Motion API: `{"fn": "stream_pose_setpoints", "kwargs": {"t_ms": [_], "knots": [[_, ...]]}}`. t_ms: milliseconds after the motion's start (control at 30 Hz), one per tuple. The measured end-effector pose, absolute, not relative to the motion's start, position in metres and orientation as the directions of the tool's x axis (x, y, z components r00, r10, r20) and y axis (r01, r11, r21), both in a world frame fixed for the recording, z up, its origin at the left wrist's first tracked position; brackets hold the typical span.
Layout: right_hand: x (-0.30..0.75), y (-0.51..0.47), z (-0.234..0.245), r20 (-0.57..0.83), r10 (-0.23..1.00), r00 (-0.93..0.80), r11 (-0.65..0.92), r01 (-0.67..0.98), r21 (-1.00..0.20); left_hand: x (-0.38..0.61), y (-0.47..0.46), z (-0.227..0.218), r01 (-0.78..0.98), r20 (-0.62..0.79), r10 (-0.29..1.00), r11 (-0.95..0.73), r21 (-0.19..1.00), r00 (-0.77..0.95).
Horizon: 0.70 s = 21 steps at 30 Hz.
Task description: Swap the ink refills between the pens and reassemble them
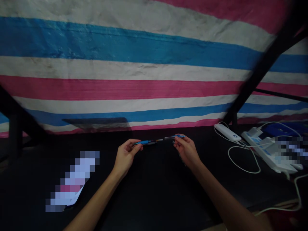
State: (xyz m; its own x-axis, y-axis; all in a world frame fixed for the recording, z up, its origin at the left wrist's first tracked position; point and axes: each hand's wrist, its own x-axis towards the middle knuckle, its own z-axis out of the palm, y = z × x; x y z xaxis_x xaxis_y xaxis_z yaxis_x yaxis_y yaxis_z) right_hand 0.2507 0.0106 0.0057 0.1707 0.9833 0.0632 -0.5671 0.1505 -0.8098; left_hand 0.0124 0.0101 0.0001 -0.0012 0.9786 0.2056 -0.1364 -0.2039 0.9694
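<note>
My left hand point(125, 156) pinches a blue pen barrel point(145, 142) between thumb and fingers. From its right end a thinner dark and pale section juts out toward the middle. My right hand point(188, 151) is closed on a slim blue pen piece point(181, 136), whose narrow greyish end points left. A small gap separates the two pieces, which are held nearly in line above the black tabletop point(151, 192). Under the right fingers is something dark that I cannot make out.
On the right are a white power strip point(267, 152), a white oblong device point(226, 132), looping white cables point(243, 171) and a blue object point(282, 129). A pixelated pale item point(72, 183) lies at left. Dark slanted frame bars point(258, 72) flank a striped sheet point(134, 89) behind.
</note>
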Motion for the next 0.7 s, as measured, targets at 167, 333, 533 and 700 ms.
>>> {"fn": "stream_pose_setpoints", "kwargs": {"t_ms": [167,333,533,700], "knots": [[0.248,0.008,0.01,0.058,0.985,0.16,0.139,-0.561,-0.816,0.013,0.01,0.0,-0.153,0.206,0.979,-0.203,0.967,0.004],[0.243,0.006,0.008,0.052,0.991,0.127,0.111,-0.518,-0.848,0.017,0.007,0.002,-0.125,0.192,0.981,-0.189,0.974,0.01],[0.236,0.002,0.004,0.096,0.993,0.065,0.115,-0.459,-0.881,0.024,0.001,0.004,-0.1,0.183,0.98,-0.175,0.98,0.081],[0.234,0.0,0.003,0.111,0.993,0.033,0.114,-0.429,-0.896,0.026,0.0,0.0,-0.111,0.187,0.975,-0.174,0.978,0.119]]}}
